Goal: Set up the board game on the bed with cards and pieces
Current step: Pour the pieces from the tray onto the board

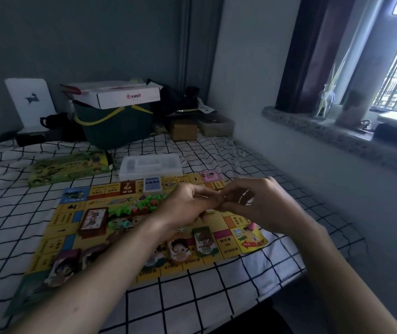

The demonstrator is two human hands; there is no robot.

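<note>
One game board (77, 218) lies on the bed (192, 297) with two card decks; left hand (188, 204) and right hand (253, 201) meet above it, fingers curled, pinching something too small to tell

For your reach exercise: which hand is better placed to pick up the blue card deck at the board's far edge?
Probably the left hand: it sits nearer the blue card deck. The right hand is farther off.

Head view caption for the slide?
Both hands meet above a yellow game board laid on a checked bedsheet.
</note>
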